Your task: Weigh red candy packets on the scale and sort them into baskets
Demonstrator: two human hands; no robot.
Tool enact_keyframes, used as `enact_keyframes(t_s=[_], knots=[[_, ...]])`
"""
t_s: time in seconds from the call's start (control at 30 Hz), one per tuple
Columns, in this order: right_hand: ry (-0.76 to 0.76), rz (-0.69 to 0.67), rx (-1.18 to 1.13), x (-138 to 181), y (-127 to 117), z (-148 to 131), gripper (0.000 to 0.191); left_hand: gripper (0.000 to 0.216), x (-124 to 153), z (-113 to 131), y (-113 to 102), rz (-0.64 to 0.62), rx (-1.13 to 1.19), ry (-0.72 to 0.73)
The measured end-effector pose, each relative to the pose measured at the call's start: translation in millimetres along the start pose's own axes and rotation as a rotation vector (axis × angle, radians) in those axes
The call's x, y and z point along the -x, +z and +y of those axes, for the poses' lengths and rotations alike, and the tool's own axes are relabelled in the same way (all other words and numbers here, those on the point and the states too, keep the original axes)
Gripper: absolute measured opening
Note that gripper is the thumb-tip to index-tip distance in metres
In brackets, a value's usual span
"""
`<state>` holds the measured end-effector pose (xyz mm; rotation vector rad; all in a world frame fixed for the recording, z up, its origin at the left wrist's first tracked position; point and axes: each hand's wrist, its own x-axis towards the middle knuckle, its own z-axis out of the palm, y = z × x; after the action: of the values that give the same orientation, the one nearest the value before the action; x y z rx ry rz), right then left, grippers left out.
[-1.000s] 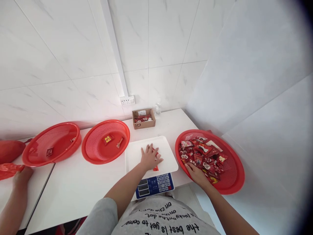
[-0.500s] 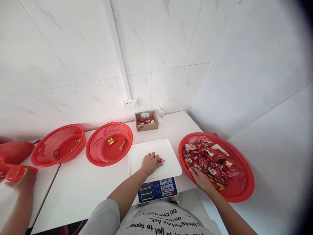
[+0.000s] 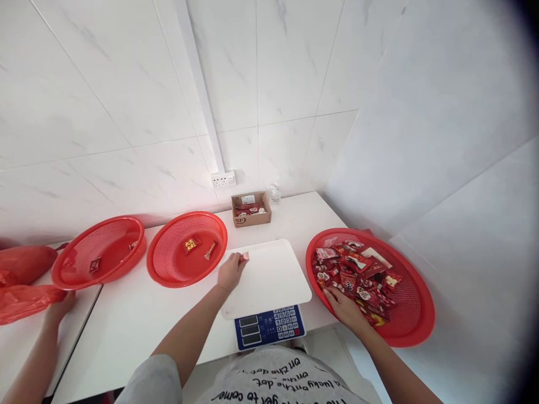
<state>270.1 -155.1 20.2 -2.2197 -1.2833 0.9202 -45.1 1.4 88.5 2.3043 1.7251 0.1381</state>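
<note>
A small red packet [image 3: 243, 257] sits pinched between the fingertips of your left hand [image 3: 231, 272], held just over the far left corner of the white weighing tray [image 3: 275, 278] on the scale. The hand is closed narrowly around the packet's end, with the forearm stretched across the white table [image 3: 135, 325]. Below the tray, the scale's blue keypad [image 3: 269, 326] faces you at the table's near edge.

Your right hand [image 3: 346, 304] lies palm down at the near edge of the large red basket [image 3: 411, 307] on your right. Its fingers are among the heap of red packets [image 3: 357, 272] there, and you cannot tell whether they grip one.

Just left of the tray stands a second red basket [image 3: 168, 265] holding two packets [image 3: 190, 244]. A third red basket [image 3: 110, 240] sits beyond it with a few more.

By the tiled wall are an open cardboard box [image 3: 251, 209], a clear bottle [image 3: 275, 193] beside it, and a wall socket [image 3: 223, 179] above.

At far left, another person's hand [image 3: 61, 307] rests on the neighbouring table, touching a red plastic bag [image 3: 23, 302].
</note>
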Motion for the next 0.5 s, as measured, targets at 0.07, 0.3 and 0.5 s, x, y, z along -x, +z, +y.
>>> enact_keyframes(t_s=[0.07,0.3,0.5], knots=[[-0.006,0.004,-0.005,1,-1,-2,0.049,0.030,-6,-22,-17,0.043,-0.001,-0.082],[0.028,-0.058,-0.050,5,-9,-17,0.045,0.060,-17,-89,-60,0.076,0.009,-0.357],[0.132,-0.215,-0.075,-3,-21,-17,0.047,0.063,-2,-79,-37,0.160,0.072,-0.223]])
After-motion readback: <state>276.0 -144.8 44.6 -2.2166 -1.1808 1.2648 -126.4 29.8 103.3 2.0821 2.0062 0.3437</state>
